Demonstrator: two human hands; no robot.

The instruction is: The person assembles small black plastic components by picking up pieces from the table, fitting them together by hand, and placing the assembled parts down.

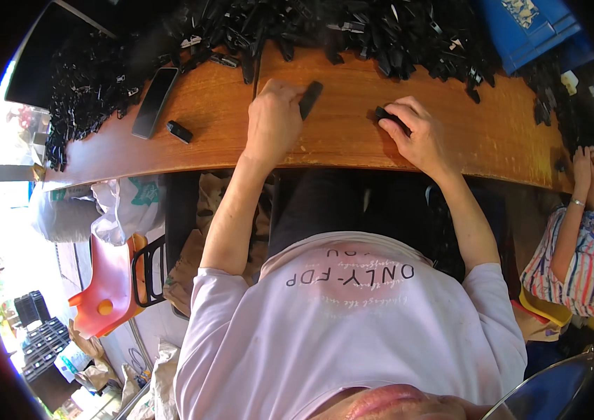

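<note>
Over the wooden table (342,140), my left hand (274,117) is closed on a flat, dark, elongated piece (310,100) that sticks out to the right of its fingers. A short way to the right, my right hand (417,133) curls round a small black piece (385,115), thumb and fingers on either side of it. The exact kind of both pieces is hard to make out. Beyond both hands lies a large heap of black pieces (416,42), some with shiny metal parts. One short black piece (179,131) lies apart, left of my left hand.
A smartphone (155,103) with a dark screen lies on the left, beside the heap. At the far right stands a blue bin (535,35). Another person in a striped shirt (577,259) works at the table's right end. A pink chair (104,294) and plastic bags (125,206) are below left.
</note>
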